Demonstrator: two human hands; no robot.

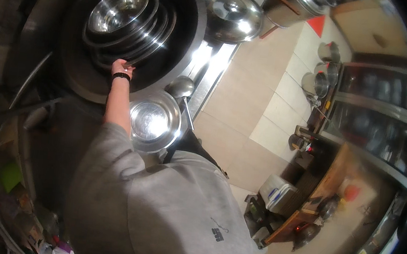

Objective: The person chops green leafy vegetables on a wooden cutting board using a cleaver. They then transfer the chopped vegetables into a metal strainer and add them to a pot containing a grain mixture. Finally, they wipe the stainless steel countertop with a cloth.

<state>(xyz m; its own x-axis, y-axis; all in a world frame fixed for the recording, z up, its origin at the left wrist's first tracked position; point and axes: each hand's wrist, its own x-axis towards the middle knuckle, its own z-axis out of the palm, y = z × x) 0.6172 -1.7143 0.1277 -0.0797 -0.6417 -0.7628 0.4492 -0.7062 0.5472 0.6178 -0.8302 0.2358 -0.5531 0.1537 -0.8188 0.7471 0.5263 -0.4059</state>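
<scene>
My left hand (123, 67), with a dark bracelet at the wrist, grips the near rim of a stack of nested stainless steel bowls (128, 30). The stack lies tilted inside a large dark wok (156, 74). Beside my forearm, outside the wok, is a wide shallow steel basin (151, 121). A steel ladle (181, 87) lies between that basin and the wok, its handle pointing towards my body. Beyond it, a round steel lid (233, 16) sits near the wok's rim. My right hand is out of view.
A large steel pot (284, 8) stands beyond the lid. Tiled floor (247, 102) lies to the right, with several metal pots (315, 83) by a glass-doored cabinet (373, 120). A wooden table (327, 178) and a white plastic container (277, 192) are at the lower right.
</scene>
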